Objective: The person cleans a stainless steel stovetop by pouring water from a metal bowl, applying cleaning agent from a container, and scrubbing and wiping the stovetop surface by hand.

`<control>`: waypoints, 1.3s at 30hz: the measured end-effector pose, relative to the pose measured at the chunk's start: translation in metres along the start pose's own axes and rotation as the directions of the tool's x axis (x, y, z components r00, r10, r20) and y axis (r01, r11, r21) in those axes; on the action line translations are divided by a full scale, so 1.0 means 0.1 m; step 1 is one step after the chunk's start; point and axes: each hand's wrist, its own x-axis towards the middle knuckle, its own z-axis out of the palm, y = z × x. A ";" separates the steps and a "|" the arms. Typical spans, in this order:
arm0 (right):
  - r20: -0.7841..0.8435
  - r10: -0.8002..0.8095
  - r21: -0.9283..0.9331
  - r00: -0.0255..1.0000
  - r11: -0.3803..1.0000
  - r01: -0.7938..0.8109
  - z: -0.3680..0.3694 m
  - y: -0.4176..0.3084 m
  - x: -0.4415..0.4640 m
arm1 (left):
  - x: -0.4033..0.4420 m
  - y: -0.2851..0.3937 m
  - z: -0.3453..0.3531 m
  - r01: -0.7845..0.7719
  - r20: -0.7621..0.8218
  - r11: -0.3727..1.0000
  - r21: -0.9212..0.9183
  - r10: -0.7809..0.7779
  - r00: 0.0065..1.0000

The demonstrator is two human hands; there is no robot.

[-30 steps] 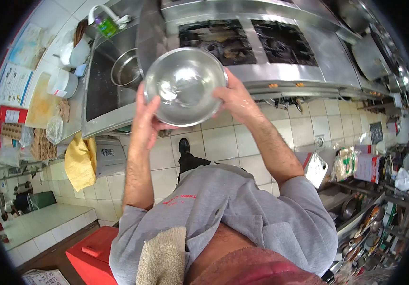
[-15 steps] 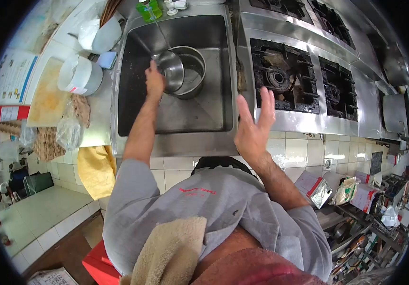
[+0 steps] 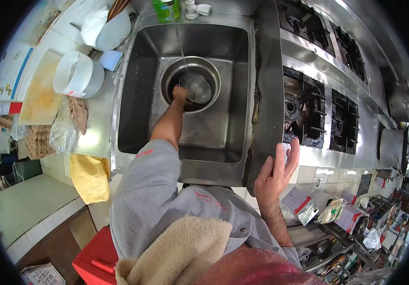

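My left hand (image 3: pixel 180 92) grips the edge of a round steel bowl (image 3: pixel 199 89) and holds it down inside a larger metal pot (image 3: pixel 215 71). The pot stands on the floor of a stainless steel sink (image 3: pixel 204 140). A thin stream of water (image 3: pixel 178 40) falls from the top of the view into the bowl. My fingertips are partly hidden at the bowl's edge. Empty and with fingers apart, my right hand (image 3: pixel 276 175) is raised near the front right corner of the sink.
Right of the sink is a stove with black burner grates (image 3: pixel 304 107). A white tub (image 3: pixel 78 75), a blue sponge (image 3: pixel 111 60) and a cutting board (image 3: pixel 43 90) are on the left counter. A green bottle (image 3: pixel 165 10) stands behind the sink.
My left hand has lowered the bowl from the pot's left rim down into the pot. My right hand has moved back toward my body, still open. The view has shifted.
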 end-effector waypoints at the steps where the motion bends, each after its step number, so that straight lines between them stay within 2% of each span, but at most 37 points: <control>1: 0.000 -0.012 0.006 1.000 1.000 0.012 0.00 0.01 0.01 | -0.17 0.11 -0.05 -0.003 -0.008 1.000 -0.011 0.003 1.000; 3: 0.006 0.012 0.044 1.000 0.999 -0.012 0.00 0.01 0.00 | -0.47 0.24 -0.21 -0.065 0.111 0.966 -0.248 0.095 0.989; 5: -0.033 -0.026 0.073 0.999 0.997 0.028 0.00 0.00 0.00 | -0.56 0.32 -0.32 -0.220 0.195 0.920 -0.323 0.292 0.936; 6: -0.079 -0.045 0.089 0.996 0.995 0.052 0.01 -0.01 0.01 | -0.78 0.43 -0.43 -0.257 0.249 0.918 -0.303 0.337 0.908; 7: -0.134 -0.135 0.025 0.982 0.990 0.139 -0.01 -0.05 0.05 | -1.07 0.59 -0.55 -0.296 0.304 0.913 -0.282 0.377 0.875; 8: -0.136 -0.153 0.047 0.979 0.986 0.161 -0.03 -0.08 0.09 | -1.30 0.73 -0.63 -0.295 0.325 0.908 -0.298 0.387 0.863; 10: -0.228 -0.372 -0.110 0.900 0.928 0.355 -0.08 -0.16 0.18 | -1.71 0.86 -0.83 -0.308 0.317 0.895 -0.323 0.409 0.856; 11: -0.240 -0.380 -0.091 0.893 0.925 0.369 -0.06 -0.24 0.23 | -1.91 0.88 -0.94 -0.319 0.332 0.883 -0.345 0.433 0.838; 13: -0.131 -0.317 0.219 0.939 0.915 0.339 0.02 -0.42 0.36 | -2.21 0.89 -1.17 -0.328 0.322 0.870 -0.368 0.450 0.833; 14: 0.115 -0.179 0.345 0.977 0.930 0.129 0.07 -0.55 0.38 | -2.31 0.87 -1.30 -0.343 0.303 0.864 -0.368 0.460 0.834; 16: 0.286 -0.135 0.406 0.949 0.914 0.008 0.38 -0.65 0.34 | -2.49 0.80 -1.57 -0.339 0.343 0.870 -0.358 0.460 0.819; 18: 0.346 -0.162 0.568 0.924 0.820 -0.069 0.66 -0.78 0.23 | -2.66 0.62 -1.79 -0.342 0.359 0.861 -0.377 0.476 0.803; 20: 0.345 -0.185 0.593 0.920 0.803 -0.061 1.03 -0.87 0.10 | -2.77 0.44 -2.04 -0.288 0.408 0.864 -0.413 0.458 0.789; 22: 0.346 -0.188 0.601 0.919 0.797 -0.064 1.28 -0.97 -0.02 | -2.79 0.22 -2.26 -0.305 0.374 0.838 -0.452 0.488 0.788; 23: 0.249 -0.287 0.593 0.925 0.801 0.088 1.36 -1.02 -0.12 | -2.81 0.11 -2.38 -0.305 0.377 0.836 -0.456 0.491 0.785; 24: 0.154 -0.386 0.568 0.910 0.788 0.238 1.44 -1.09 -0.19 | -2.85 0.03 -2.52 -0.300 0.317 0.849 -0.435 0.456 0.831; 25: 0.118 -0.421 0.621 0.900 0.738 0.264 1.54 -1.19 -0.22 | -2.82 -0.01 -2.66 -0.293 0.253 0.861 -0.416 0.419 0.872; 26: 0.122 -0.413 0.616 0.902 0.744 0.257 1.62 -1.28 -0.22 | -2.72 -0.03 -2.81 -0.287 0.262 0.864 -0.413 0.414 0.871; 28: 0.460 -0.388 0.545 0.799 0.833 0.090 1.75 -1.48 -0.17 | -2.45 -0.09 -3.10 -0.196 0.346 0.924 -0.329 0.311 0.885; 30: 0.462 -0.361 0.507 0.810 0.857 0.093 1.94 -1.69 0.00 | -1.88 -0.09 -3.37 -0.149 0.381 0.947 -0.284 0.254 0.889; 31: 0.421 -0.379 0.500 0.824 0.855 0.138 2.06 -1.77 0.10 | -1.54 -0.09 -3.45 -0.449 0.223 0.894 0.007 0.436 0.872; 32: 0.380 -0.398 0.491 0.835 0.852 0.183 2.17 -1.83 0.20 | -1.27 -0.05 -3.49 -0.635 0.127 0.698 0.331 0.634 0.763; 33: 0.345 -0.386 0.503 0.855 0.846 0.179 2.26 -1.84 0.33 | -1.07 0.01 -3.48 -0.755 0.121 0.446 0.480 0.819 0.561; 34: 0.348 -0.373 0.492 0.860 0.854 0.171 2.35 -1.87 0.46 | -0.92 0.11 -3.45 -0.761 0.135 0.444 0.473 0.817 0.560; 36: 0.257 -0.431 0.404 0.865 0.861 0.310 2.51 -1.88 0.69 | -0.67 0.26 -3.29 -0.651 0.173 0.125 0.749 0.911 0.374; 37: 0.153 -0.474 0.387 0.867 0.836 0.389 2.63 -1.85 0.74 | -0.59 0.35 -3.21 -0.663 0.192 0.119 0.739 0.906 0.377; 39: 0.118 -0.473 0.358 0.873 0.841 0.407 2.78 -1.76 0.83 | -0.45 0.52 -3.10 -0.603 0.302 0.009 0.798 0.860 0.411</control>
